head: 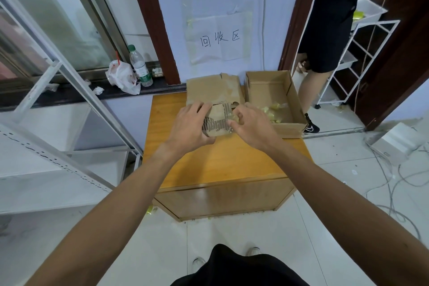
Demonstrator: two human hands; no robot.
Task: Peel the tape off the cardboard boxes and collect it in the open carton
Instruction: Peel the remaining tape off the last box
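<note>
A water bottle (140, 66) stands beside a plastic bag (121, 76).

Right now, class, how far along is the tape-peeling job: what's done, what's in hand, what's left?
Done: yellowish tape scraps already lie in the open carton. In hand: the left hand grips a torn cardboard piece while the right hand pinches what looks like a clear tape strip at its edge. Left: that strip still has to go into the carton, and the flattened box behind may need checking.
</note>
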